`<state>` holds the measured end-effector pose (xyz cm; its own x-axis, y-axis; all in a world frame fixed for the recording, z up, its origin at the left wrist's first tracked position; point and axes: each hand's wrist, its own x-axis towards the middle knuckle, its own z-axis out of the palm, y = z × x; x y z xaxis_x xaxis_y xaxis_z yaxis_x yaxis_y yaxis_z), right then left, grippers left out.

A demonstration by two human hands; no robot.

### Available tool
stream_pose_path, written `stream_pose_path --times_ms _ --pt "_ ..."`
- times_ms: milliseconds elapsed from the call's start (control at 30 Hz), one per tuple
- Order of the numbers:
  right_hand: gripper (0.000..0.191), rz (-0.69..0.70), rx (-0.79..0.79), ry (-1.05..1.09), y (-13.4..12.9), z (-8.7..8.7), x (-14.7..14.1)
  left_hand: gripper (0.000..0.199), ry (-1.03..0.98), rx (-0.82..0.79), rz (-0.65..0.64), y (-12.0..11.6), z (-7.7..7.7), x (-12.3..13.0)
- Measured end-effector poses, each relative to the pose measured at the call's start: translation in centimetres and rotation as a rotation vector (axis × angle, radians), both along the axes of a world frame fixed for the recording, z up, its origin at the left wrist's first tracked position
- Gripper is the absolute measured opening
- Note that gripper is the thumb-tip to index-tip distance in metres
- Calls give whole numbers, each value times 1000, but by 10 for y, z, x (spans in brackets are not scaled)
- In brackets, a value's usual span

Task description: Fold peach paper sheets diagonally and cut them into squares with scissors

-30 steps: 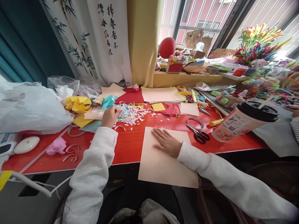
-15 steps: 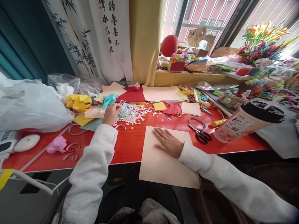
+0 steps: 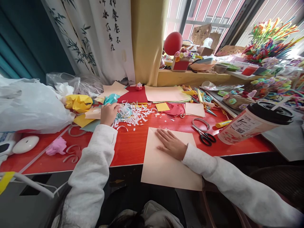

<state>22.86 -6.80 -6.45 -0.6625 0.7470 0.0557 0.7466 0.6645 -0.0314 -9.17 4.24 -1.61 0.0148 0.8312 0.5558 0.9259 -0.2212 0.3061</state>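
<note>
Red tabletop (image 3: pixel 129 147), barred window (image 3: pixel 213 14) | peach sheet (image 3: pixel 169 172) under spread right hand (image 3: pixel 171 145) | left hand (image 3: pixel 108 114) by paper shreds (image 3: pixel 136 116), grip unclear

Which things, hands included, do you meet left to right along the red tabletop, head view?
White oval object → crumpled pink paper → crumpled yellow paper → left hand → heap of white paper shreds → right hand, flat on a beige paper sheet → black-handled scissors → black-lidded drink cup.
</note>
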Motion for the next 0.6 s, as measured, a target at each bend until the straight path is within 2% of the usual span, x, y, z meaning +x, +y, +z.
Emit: stream_pose_path --times_ms 67,133,200,300,367,467,533,600 --pt "71 3 -5 -3 0 2 0 28 -1 9 13 -6 5 3" --pt "71 18 -18 -4 1 4 -1 32 -7 36 -39 -22 8 12" --pt "72 56 -44 -9 6 6 -5 39 6 25 -199 -50 4 28" --pt "78 159 -89 -30 20 9 -17 49 198 -127 -557 -109 -13 55" --pt "81 222 -81 -42 31 14 -26 52 289 -231 -698 -146 -24 66" --pt "84 221 13 -18 36 31 -32 53 293 -345 -695 -181 -30 67" --pt "81 187 50 42 28 47 -25 54 293 -368 -671 -191 -28 59" --pt "67 208 22 125 14 61 -11 54 320 -358 -671 -193 -27 50"
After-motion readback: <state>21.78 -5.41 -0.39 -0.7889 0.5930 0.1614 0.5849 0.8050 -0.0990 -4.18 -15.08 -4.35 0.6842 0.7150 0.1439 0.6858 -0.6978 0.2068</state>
